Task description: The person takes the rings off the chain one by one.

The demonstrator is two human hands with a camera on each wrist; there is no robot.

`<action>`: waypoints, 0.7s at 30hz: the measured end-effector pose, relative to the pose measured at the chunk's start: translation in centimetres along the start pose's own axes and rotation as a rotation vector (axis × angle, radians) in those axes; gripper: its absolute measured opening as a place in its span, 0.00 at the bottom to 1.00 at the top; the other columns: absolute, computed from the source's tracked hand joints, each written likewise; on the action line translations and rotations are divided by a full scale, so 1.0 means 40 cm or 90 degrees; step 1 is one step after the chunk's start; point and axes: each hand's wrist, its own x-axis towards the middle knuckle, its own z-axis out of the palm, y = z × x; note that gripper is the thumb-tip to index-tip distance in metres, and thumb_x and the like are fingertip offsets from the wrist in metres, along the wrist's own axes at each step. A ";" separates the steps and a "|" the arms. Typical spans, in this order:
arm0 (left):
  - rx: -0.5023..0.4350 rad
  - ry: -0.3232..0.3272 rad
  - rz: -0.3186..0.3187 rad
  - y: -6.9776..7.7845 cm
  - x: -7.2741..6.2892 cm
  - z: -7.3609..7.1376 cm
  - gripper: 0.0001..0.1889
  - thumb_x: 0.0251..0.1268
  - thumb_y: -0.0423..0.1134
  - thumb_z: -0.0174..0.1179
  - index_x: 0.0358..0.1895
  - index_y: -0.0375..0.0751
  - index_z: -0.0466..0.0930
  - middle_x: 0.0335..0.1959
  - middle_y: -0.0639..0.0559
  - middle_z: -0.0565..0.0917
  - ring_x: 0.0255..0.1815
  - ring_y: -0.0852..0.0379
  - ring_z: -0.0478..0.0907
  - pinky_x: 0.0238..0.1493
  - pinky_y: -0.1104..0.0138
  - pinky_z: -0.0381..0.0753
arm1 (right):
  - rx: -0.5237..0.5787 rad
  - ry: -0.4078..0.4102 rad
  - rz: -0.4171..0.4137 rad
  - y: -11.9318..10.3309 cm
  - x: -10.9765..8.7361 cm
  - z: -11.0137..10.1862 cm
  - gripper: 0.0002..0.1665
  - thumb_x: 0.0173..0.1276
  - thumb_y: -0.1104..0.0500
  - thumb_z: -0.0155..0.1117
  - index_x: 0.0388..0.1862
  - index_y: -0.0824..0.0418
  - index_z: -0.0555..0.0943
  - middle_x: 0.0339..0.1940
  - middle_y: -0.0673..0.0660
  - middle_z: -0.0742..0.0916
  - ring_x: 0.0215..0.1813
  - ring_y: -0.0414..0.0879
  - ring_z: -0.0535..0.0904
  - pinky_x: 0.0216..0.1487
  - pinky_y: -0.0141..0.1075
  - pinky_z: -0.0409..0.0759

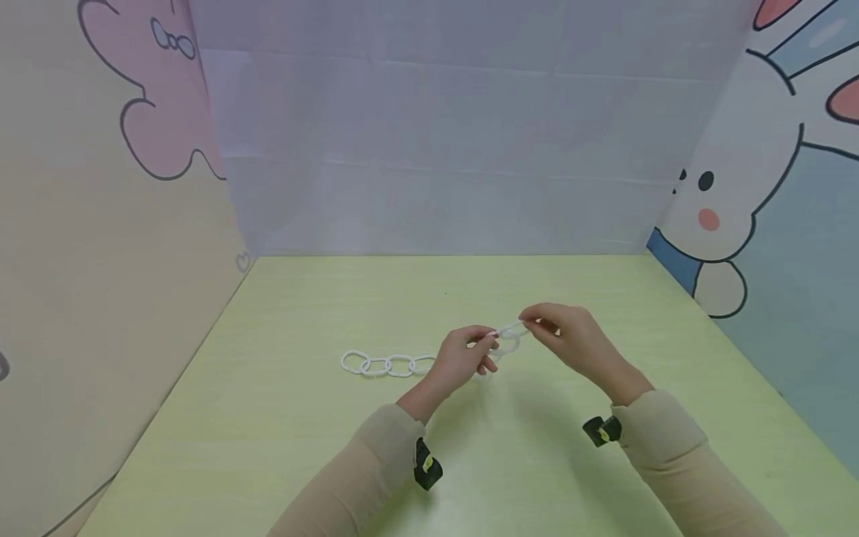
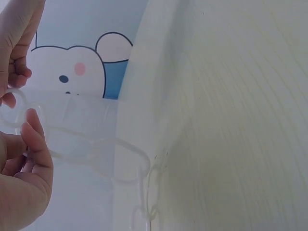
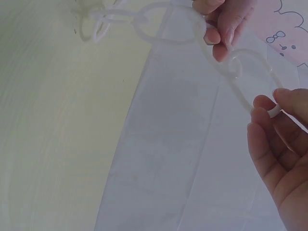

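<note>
A chain of white plastic oval links [image 1: 400, 365] lies partly on the table, its left stretch flat and its right end lifted. My left hand [image 1: 464, 352] pinches one raised link [image 3: 219, 62] between thumb and fingers. To its right, my right hand [image 1: 570, 334] pinches the end link [image 3: 257, 55], which hooks through the link at my left hand. In the right wrist view, another link [image 3: 168, 21] hangs from the held ones toward the table. The left wrist view shows further links [image 2: 122, 159] sloping down to the tabletop. Behind my left hand, part of the chain is hidden in the head view.
The pale green table [image 1: 302, 462] reaches back to a plain whitish sheet [image 1: 429, 149]. Cartoon-printed panels stand on both sides, with a pink figure [image 1: 154, 89] at left and a white rabbit [image 1: 731, 164] at right. Both sleeves carry a small black wrist device [image 1: 427, 464].
</note>
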 end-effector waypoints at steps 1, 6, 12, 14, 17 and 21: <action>0.005 -0.004 0.003 0.001 0.000 0.000 0.11 0.69 0.32 0.51 0.49 0.31 0.77 0.36 0.40 0.80 0.19 0.59 0.76 0.21 0.72 0.74 | 0.000 0.002 -0.006 0.001 0.000 0.001 0.09 0.59 0.70 0.64 0.39 0.64 0.82 0.33 0.53 0.84 0.25 0.39 0.71 0.26 0.32 0.73; 0.040 -0.020 0.026 -0.016 0.010 -0.003 0.12 0.69 0.36 0.51 0.49 0.34 0.78 0.32 0.46 0.78 0.19 0.57 0.75 0.21 0.71 0.72 | 0.001 0.012 -0.039 0.005 0.002 0.005 0.10 0.59 0.72 0.63 0.39 0.63 0.82 0.34 0.53 0.84 0.27 0.38 0.74 0.28 0.33 0.76; 0.064 -0.029 0.038 -0.012 0.006 -0.002 0.12 0.69 0.40 0.52 0.48 0.38 0.79 0.30 0.48 0.77 0.24 0.42 0.75 0.16 0.71 0.64 | 0.009 0.003 -0.050 0.009 0.002 0.007 0.11 0.59 0.72 0.63 0.40 0.64 0.82 0.35 0.53 0.85 0.28 0.39 0.77 0.30 0.34 0.78; 0.056 -0.028 0.040 -0.010 0.005 -0.001 0.12 0.69 0.39 0.52 0.48 0.38 0.79 0.31 0.49 0.77 0.22 0.46 0.76 0.16 0.70 0.67 | 0.011 -0.003 -0.046 0.009 0.001 0.007 0.10 0.60 0.72 0.62 0.40 0.64 0.82 0.35 0.54 0.85 0.29 0.40 0.78 0.31 0.35 0.78; 0.038 -0.030 0.041 -0.009 0.004 -0.001 0.11 0.69 0.39 0.52 0.48 0.38 0.79 0.31 0.49 0.77 0.19 0.55 0.75 0.20 0.67 0.73 | 0.016 -0.009 -0.035 0.011 0.000 0.009 0.10 0.60 0.71 0.62 0.40 0.64 0.82 0.36 0.54 0.85 0.31 0.41 0.79 0.32 0.36 0.78; 0.031 -0.031 0.046 -0.015 0.006 0.000 0.11 0.69 0.39 0.52 0.47 0.38 0.79 0.29 0.50 0.76 0.19 0.58 0.74 0.24 0.65 0.75 | 0.025 -0.006 -0.038 0.016 -0.001 0.013 0.10 0.60 0.71 0.62 0.41 0.63 0.82 0.36 0.54 0.85 0.31 0.43 0.80 0.32 0.36 0.79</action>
